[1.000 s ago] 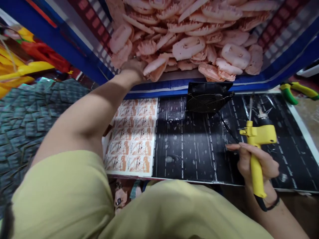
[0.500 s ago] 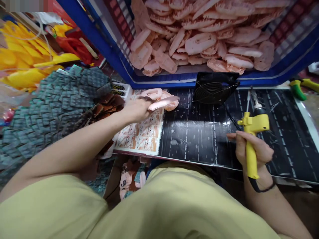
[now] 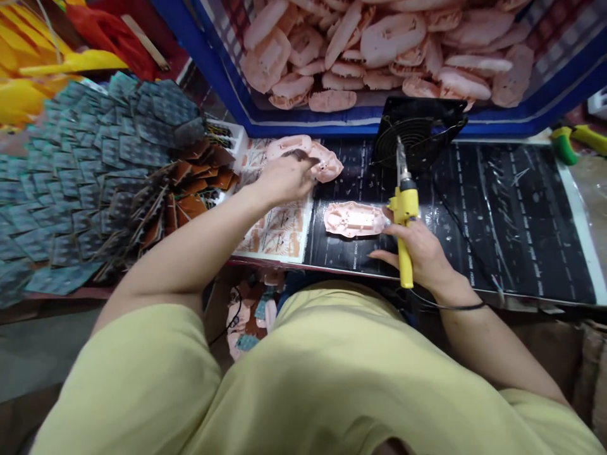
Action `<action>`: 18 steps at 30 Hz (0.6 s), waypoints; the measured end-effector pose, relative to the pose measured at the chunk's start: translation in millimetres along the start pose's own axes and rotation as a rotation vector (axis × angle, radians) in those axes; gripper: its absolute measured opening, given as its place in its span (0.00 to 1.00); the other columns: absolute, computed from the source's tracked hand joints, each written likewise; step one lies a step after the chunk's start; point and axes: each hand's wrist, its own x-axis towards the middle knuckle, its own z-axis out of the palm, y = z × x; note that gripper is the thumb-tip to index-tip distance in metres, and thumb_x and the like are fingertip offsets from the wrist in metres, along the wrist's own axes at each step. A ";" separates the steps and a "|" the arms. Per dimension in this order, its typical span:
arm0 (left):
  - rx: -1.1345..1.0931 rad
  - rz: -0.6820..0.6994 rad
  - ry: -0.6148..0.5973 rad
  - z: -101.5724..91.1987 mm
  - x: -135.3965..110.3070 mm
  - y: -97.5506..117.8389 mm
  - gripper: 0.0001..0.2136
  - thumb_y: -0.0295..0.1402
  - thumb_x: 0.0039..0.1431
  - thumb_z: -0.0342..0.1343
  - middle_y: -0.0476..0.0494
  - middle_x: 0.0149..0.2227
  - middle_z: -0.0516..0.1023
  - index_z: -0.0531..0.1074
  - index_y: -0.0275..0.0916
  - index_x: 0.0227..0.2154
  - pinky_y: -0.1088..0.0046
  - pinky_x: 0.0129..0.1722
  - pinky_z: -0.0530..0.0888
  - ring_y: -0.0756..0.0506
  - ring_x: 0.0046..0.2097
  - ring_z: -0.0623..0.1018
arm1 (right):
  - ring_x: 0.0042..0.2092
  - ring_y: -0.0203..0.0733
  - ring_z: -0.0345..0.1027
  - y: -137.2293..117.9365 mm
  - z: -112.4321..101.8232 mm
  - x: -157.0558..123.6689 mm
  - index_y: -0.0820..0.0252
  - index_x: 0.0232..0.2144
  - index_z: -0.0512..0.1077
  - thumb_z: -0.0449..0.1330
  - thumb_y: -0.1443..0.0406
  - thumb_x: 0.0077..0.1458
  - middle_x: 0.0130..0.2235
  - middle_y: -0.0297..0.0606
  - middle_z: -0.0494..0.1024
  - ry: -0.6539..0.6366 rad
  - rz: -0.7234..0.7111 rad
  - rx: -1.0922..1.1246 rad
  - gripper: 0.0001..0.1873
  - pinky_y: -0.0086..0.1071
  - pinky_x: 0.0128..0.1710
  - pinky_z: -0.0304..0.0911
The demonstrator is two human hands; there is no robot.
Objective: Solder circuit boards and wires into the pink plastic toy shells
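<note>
A yellow pistol-grip soldering gun (image 3: 404,237) is held in my right hand (image 3: 422,256), its metal tip pointing away toward the fan. Just left of those fingers, a pink plastic shell (image 3: 355,219) lies hollow side up on the black mat. My left hand (image 3: 287,179) has curled fingers over two other pink shells, one oval with an opening (image 3: 289,146) and one to its right (image 3: 329,165). Something dark shows by the left fingertips, but what they hold is hidden.
A blue crate (image 3: 341,128) full of pink shells stands at the back, with a black fan (image 3: 420,129) before it. Green circuit boards (image 3: 109,170) are piled at left beside brown boards (image 3: 190,189). Green-yellow pliers (image 3: 564,144) lie far right. A cable crosses the mat.
A pink shell from my left hand now lies on the mat. The left hand is back over the other shells. My right hand has moved left with the soldering gun, beside the laid shell.
</note>
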 end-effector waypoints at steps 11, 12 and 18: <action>-0.167 0.356 -0.021 28.3 -27.0 -12.9 0.18 0.37 0.69 0.46 0.31 0.61 0.73 0.79 0.32 0.47 0.59 0.64 0.72 0.37 0.59 0.77 | 0.48 0.46 0.79 -3.7 -6.6 -5.7 0.56 0.45 0.73 0.66 0.63 0.63 0.43 0.41 0.84 -0.015 -0.103 -0.186 0.10 0.35 0.46 0.73; -0.200 0.384 0.007 31.7 -33.1 -14.9 0.18 0.38 0.69 0.47 0.30 0.61 0.73 0.79 0.32 0.43 0.60 0.63 0.72 0.37 0.58 0.78 | 0.49 0.46 0.79 -4.8 -11.1 -12.8 0.56 0.45 0.73 0.66 0.63 0.62 0.42 0.40 0.84 0.003 -0.087 -0.217 0.10 0.34 0.46 0.73; -0.277 0.512 0.109 40.8 -46.5 -1.8 0.14 0.36 0.69 0.49 0.32 0.58 0.77 0.79 0.34 0.43 0.63 0.58 0.76 0.40 0.53 0.81 | 0.47 0.49 0.78 -12.0 -17.3 -33.9 0.55 0.48 0.74 0.68 0.56 0.60 0.42 0.42 0.84 0.068 0.040 -0.364 0.16 0.37 0.43 0.72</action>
